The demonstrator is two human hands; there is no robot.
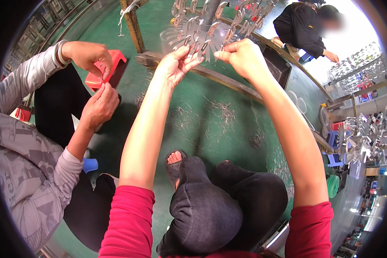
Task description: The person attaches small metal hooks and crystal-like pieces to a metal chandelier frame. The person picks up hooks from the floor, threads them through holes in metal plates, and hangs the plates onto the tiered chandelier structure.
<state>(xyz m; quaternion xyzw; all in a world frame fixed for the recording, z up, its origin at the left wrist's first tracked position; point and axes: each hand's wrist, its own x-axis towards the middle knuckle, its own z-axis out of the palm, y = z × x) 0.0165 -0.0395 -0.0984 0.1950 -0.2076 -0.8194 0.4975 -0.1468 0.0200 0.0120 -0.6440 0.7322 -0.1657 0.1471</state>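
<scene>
Flat silvery metal pieces (194,41) hang in a ring on a rack, in front of a clear round plastic rim (167,36). At the lower left of this ring my left hand (176,69) has its palm turned up and its fingers curled in, thumb tip against the hanging pieces. Whatever lies between those fingers is too small to make out. On the other side, my right hand (243,58) pinches thumb and forefinger together at the edge of a hanging metal piece. The fingertips partly hide it.
A wooden beam (241,88) runs below the rack. Thin wire scraps (221,114) litter the green floor. Close on my left, a seated co-worker's hands (101,101) work by a red stool (116,58). Another person (303,28) bends at the far right, near more hanging metal pieces (361,139).
</scene>
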